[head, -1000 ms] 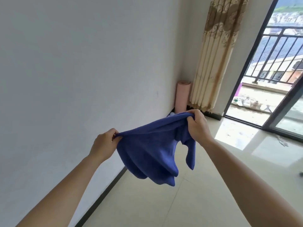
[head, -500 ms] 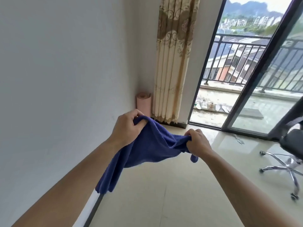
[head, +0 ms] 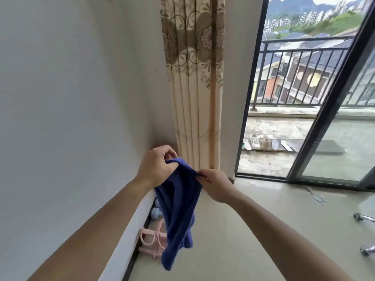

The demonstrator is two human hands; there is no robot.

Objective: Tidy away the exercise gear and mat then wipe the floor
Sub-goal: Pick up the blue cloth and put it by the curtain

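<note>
A blue cloth (head: 178,216) hangs in front of me, held by its top edge. My left hand (head: 156,166) grips one upper corner, and my right hand (head: 215,184) pinches the edge just beside it. The cloth droops down long and narrow toward the floor. Behind it, against the skirting board, lies a pink pedal resistance band (head: 151,242) and a pale blue dumbbell (head: 156,212), both partly hidden by the cloth. The rolled pink mat in the corner is hidden behind my left hand.
A white wall (head: 71,118) runs along the left. A beige patterned curtain (head: 194,88) hangs in the corner. A dark-framed sliding glass door (head: 324,128) stands open onto a balcony. Chrome chair legs (head: 365,218) show at the right edge on the pale tiled floor (head: 243,240).
My hands have come closer together along the cloth's top edge, so it now hangs long and narrow. The view has swung right and moved nearer the corner.
</note>
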